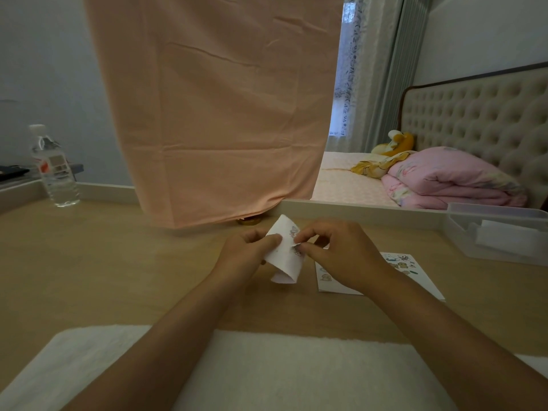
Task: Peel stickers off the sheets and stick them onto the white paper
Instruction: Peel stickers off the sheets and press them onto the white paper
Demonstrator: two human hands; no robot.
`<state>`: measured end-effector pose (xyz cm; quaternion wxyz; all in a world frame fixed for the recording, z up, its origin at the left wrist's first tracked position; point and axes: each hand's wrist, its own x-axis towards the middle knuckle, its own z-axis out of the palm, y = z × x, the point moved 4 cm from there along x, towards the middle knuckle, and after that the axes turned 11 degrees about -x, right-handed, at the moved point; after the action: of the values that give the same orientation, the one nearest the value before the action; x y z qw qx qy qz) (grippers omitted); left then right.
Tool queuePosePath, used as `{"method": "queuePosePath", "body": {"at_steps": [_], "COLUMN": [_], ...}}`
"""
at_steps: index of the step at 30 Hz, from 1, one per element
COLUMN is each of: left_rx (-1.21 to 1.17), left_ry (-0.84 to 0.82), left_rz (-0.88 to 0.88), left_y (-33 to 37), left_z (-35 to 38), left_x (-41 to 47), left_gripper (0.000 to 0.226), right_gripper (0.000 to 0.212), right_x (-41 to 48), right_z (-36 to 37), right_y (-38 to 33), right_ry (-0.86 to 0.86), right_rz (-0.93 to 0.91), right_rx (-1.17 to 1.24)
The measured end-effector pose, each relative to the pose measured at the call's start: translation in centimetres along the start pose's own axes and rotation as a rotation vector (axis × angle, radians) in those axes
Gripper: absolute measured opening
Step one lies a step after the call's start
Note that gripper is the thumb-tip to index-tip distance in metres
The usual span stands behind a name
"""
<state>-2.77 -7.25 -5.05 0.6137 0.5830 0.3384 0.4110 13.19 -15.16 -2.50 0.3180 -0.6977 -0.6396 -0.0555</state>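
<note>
A wide peach cloth (219,108) hung over the far side of the wooden table (118,262), its hem resting on the tabletop. Along the near edge lay a broad white sheet (281,366), crossed by both forearms and cut off by the frame; whether it was paper or fabric could not be told. To the right behind the table stood a bed with a tufted headboard (480,120) and a folded pink quilt (444,179). A clear plastic box (498,232) sat at the table's far right, partly out of frame, and a water bottle (53,170) stood at the far left.

Both arms reached forward and met near the table's middle. The left hand (246,250) curled its fingers and thumb round a curled sticker sheet (286,262), holding it raised above the table. The right hand (338,256) pinched thumb and forefinger tightly at that sheet's right edge, its other fingers bent. Whether a sticker had lifted under the pinch was too small to see.

A flat sheet with animal stickers (398,264) lay on the table just right of the hands, its middle hidden by the right wrist. A small gold lid (248,221) peeked from under the cloth's hem.
</note>
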Motion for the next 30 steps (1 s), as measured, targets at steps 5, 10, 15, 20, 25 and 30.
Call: {"method": "queuePosePath", "body": {"at_steps": [5, 10, 15, 20, 25, 30], "left_rx": [0.045, 0.570, 0.783, 0.968, 1.064, 0.992], "left_ry": [0.029, 0.099, 0.108, 0.048, -0.066, -0.035], "left_rz": [0.216, 0.541, 0.690, 0.828, 0.888, 0.866], "left_y": [1.4, 2.1, 1.8, 2.1, 1.4, 0.8], "left_z": [0.1, 0.7, 0.3, 0.1, 0.4, 0.0], "left_x": [-0.5, -1.0, -0.8, -0.5, -0.1, 0.4], "left_gripper": [0.044, 0.076, 0.056, 0.071, 0.052, 0.043], "right_gripper": [0.003, 0.011, 0.015, 0.013, 0.012, 0.009], "right_x": [0.1, 0.2, 0.1, 0.0, -0.1, -0.1], "right_z": [-0.4, -0.9, -0.7, -0.5, -0.3, -0.1], "right_y": [0.4, 0.6, 0.6, 0.4, 0.3, 0.2], "right_ry": [0.045, -0.060, -0.125, -0.186, -0.215, -0.206], "right_rz": [0.196, 0.375, 0.423, 0.413, 0.396, 0.391], "right_rx": [0.109, 0.327, 0.362, 0.376, 0.377, 0.333]}}
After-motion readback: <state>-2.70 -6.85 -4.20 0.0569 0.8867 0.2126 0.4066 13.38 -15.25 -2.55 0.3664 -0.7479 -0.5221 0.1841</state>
